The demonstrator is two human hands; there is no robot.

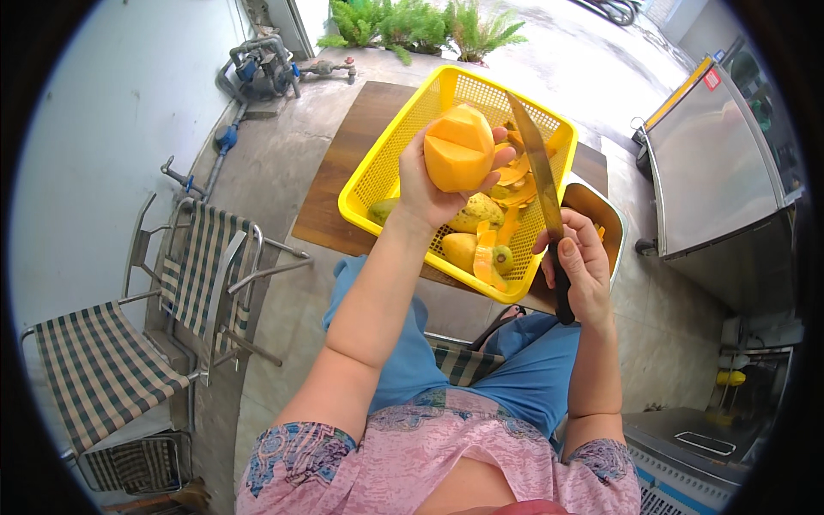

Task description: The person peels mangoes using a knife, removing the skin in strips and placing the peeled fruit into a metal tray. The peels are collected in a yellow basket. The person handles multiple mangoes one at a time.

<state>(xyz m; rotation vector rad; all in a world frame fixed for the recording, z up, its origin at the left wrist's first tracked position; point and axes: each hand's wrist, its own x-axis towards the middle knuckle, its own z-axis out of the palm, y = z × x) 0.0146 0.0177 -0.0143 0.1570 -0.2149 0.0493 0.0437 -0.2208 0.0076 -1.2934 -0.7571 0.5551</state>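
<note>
My left hand [419, 187] holds up a peeled papaya [459, 150], its orange flesh faceted with a step-like cut across it. Fingers curl round the fruit from behind and beneath. In my right hand [585, 268] is a long knife [539, 159], gripped by its black handle with the blade pointing away. The blade stands to the right of the fruit, apart from it. Below both hands is a yellow plastic basket [365, 184], holding unpeeled yellow-green papayas [477, 213] and strips of orange peel [513, 176].
The basket rests on a brown wooden table [343, 154]. A white-rimmed basin [620, 225] stands at its right, partly hidden by my right hand. Folding chairs [112, 365] are on the left, a metal cabinet [721, 146] on the right, and green ferns [421, 26] beyond the table.
</note>
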